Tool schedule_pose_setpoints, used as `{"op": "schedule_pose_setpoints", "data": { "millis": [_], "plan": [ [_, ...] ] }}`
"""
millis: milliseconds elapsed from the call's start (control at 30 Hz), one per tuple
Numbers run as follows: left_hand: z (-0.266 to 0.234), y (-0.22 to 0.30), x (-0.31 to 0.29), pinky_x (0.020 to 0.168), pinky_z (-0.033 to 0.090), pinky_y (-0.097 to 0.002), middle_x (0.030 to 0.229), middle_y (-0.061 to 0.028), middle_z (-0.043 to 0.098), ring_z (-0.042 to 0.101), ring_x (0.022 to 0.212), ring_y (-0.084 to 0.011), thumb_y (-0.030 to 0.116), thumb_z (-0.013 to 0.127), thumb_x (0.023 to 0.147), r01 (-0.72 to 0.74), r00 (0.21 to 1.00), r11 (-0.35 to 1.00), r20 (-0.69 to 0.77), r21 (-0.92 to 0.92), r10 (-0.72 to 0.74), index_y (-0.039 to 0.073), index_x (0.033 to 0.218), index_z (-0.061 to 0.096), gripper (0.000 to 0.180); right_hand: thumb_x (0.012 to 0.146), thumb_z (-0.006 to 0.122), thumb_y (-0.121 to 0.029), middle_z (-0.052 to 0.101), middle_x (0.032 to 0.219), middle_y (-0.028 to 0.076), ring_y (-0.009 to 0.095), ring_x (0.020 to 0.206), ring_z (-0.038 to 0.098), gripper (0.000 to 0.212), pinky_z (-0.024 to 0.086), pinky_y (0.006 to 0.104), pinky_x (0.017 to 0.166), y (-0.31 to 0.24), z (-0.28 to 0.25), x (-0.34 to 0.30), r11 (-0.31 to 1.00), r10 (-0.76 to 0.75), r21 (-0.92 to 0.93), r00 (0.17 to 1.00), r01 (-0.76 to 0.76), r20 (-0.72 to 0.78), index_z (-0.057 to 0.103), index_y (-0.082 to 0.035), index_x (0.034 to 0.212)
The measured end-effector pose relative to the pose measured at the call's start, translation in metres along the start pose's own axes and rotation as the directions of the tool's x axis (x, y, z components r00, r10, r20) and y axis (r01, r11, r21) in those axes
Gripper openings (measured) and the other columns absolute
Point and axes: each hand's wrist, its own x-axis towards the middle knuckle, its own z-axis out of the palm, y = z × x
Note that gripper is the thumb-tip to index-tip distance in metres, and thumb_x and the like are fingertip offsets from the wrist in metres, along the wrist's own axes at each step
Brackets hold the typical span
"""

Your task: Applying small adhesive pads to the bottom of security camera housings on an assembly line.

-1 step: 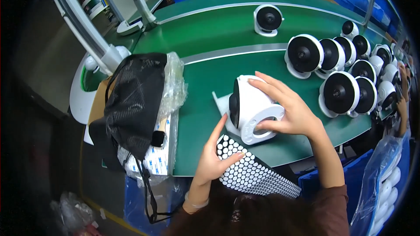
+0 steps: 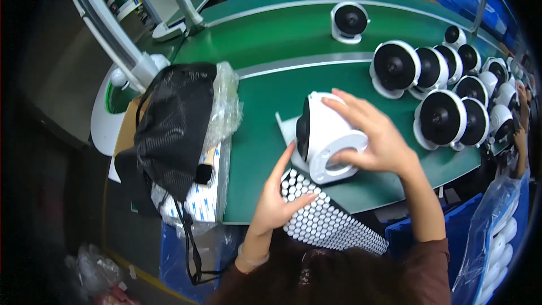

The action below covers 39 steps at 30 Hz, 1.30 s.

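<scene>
My right hand (image 2: 384, 135) grips a white round camera (image 2: 327, 127) from its right side, fingers over the top and thumb at the ring-shaped base. Its black front faces left, and the base is tipped toward me. My left hand (image 2: 276, 200) holds a black sheet (image 2: 333, 220) covered with rows of round white pads, pinned under the thumb. The left index finger reaches up to the camera's lower front edge. Behind the camera, a pale flat piece (image 2: 287, 130) lies on the green table, partly hidden.
Several similar cameras (image 2: 394, 68) stand at the right; one (image 2: 348, 22) stands on the far green belt. At left, a black mesh bag (image 2: 175, 130) lies over bubble wrap and a smartwatch (image 2: 204, 174). A blue bin (image 2: 451, 220) sits below right. Another person's arm (image 2: 523, 130) shows far right.
The view has shifted slightly. My right fingers have moved a little on the camera, while the left hand keeps its hold on the padded sheet.
</scene>
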Motion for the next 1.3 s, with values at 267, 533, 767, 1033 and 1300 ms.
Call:
{"op": "schedule_pose_setpoints", "data": {
  "millis": [267, 533, 767, 1033, 1300],
  "plan": [
    [0.007, -0.006, -0.012, 0.1, 0.026, -0.0321, 0.128, -0.0199, 0.038, 0.035, 0.12, -0.0238, 0.011, 0.074, 0.064, 0.181, 0.979, 0.977, -0.078, -0.11, -0.19, -0.007, 0.13, 0.026, 0.084, 0.072, 0.059, -0.045, 0.062, 0.095, 0.018, 0.033, 0.084, 0.061, 0.054, 0.048, 0.0373, 0.075, -0.014, -0.001, 0.028, 0.979, 0.193, 0.047, 0.975, -0.199, 0.114, 0.058, -0.007, 0.11],
    [0.001, 0.036, -0.038, 0.071, 0.041, -0.0205, 0.087, -0.0054, 0.055, 0.051, 0.08, -0.0097, -0.004, 0.069, 0.061, 0.14, 0.968, 0.989, -0.207, -0.039, -0.145, 0.0, 0.09, 0.051, 0.034, 0.071, 0.064, -0.032, 0.053, 0.112, 0.018, 0.032, 0.101, 0.053, 0.058, 0.043, 0.0361, 0.083, -0.021, 0.005, 0.001, 0.977, 0.201, 0.117, 0.955, -0.179, -0.217, 0.047, -0.003, 0.118],
    [0.005, 0.022, -0.035, 0.068, 0.043, -0.019, 0.095, -0.0079, 0.052, 0.054, 0.075, -0.0094, -0.006, 0.066, 0.061, 0.08, 0.985, 0.965, -0.129, -0.25, -0.115, -0.002, 0.1, 0.047, 0.044, 0.074, 0.063, -0.006, 0.061, 0.077, 0.01, 0.023, 0.066, 0.059, 0.016, 0.046, 0.0276, 0.061, -0.066, 0.047, -0.088, 0.773, 0.332, 0.587, 0.942, -0.24, -0.053, 0.061, -0.002, 0.09],
    [0.032, 0.067, -0.042, 0.087, 0.028, -0.0381, 0.098, -0.0007, 0.056, 0.049, 0.096, -0.0205, 0.013, 0.063, 0.068, -0.227, 0.921, 0.288, 0.109, 0.93, 0.375, 0.013, 0.096, 0.065, 0.029, 0.071, 0.063, -0.002, 0.055, 0.065, 0.012, 0.02, 0.056, 0.053, 0.009, 0.038, 0.0265, 0.051, -0.071, 0.031, -0.083, 0.752, 0.346, 0.59, 0.938, -0.294, 0.025, 0.059, 0.004, 0.078],
    [0.018, 0.041, -0.024, 0.06, 0.032, -0.0265, 0.065, -0.0053, 0.051, 0.043, 0.062, -0.0161, -0.002, 0.057, 0.069, -0.061, 0.989, 0.997, 0.131, -0.037, 0.066, 0.0, 0.075, 0.057, 0.007, 0.072, 0.064, -0.001, 0.06, 0.084, 0.012, 0.024, 0.076, 0.06, 0.02, 0.047, 0.0282, 0.066, -0.078, 0.02, -0.083, 0.686, 0.346, 0.691, 0.937, -0.228, -0.036, 0.057, 0.0, 0.092]
  ]
}}
